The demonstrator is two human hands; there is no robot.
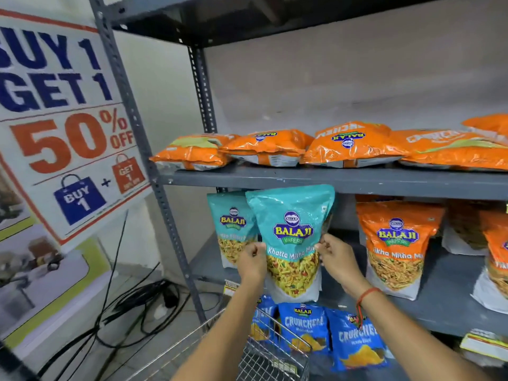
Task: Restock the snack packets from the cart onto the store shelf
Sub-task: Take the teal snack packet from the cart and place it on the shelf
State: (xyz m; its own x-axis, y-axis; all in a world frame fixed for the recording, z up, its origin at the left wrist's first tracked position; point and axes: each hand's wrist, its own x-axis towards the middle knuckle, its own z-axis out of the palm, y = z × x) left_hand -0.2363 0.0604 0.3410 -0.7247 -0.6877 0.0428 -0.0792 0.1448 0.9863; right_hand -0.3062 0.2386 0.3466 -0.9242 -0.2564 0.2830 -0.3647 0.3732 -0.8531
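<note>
I hold a teal snack packet [291, 237] upright in front of the middle shelf [453, 303]. My left hand [251, 261] pinches its left edge and my right hand [336, 258] pinches its right edge. Behind it to the left, a second teal packet [229, 229] stands on that shelf. Orange packets [395, 243] stand further right on the same shelf. The wire cart [275, 353] is below my arms. Blue snack packets [305, 325] show beside and behind the cart's rim.
More orange packets [349, 145] lie flat on the upper shelf [330, 180]. A grey slotted upright [143, 149] frames the rack's left side. A large promotional sign [63, 119] leans at the left. Black cables [132, 306] trail on the floor below it.
</note>
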